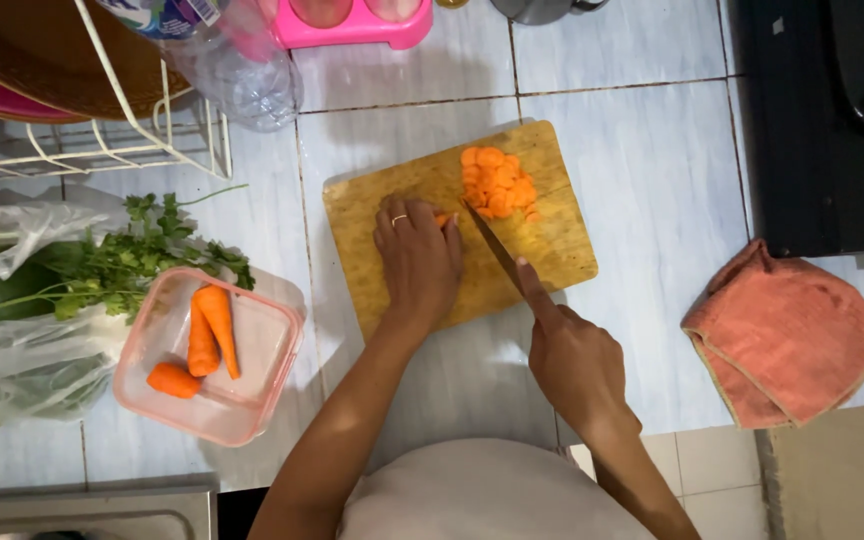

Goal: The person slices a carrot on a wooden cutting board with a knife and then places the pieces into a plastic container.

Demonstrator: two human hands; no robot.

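Now one knife (493, 247) in right-hand (574, 362) grip, left hand (416, 262) on one carrot stub (442, 219), three carrots (200, 343) apart.

Home kitchen: tiled counter (642, 180), dish rack (92, 150), stove (832, 120), cutting board (552, 240).

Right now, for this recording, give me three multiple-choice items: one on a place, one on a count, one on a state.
1. Where is the pile of carrot slices?
A. far end of the cutting board
B. in the pink container
C. on the cloth

2. How many carrot pieces lie in the pink container?
A. one
B. three
C. six

3. What does the right hand hold?
A. nothing
B. a spoon
C. a knife

Answers: 1 A, the orange heap sits on the board's far part. 2 B, three pieces show. 3 C, its forefinger lies along the blade beside the left hand.
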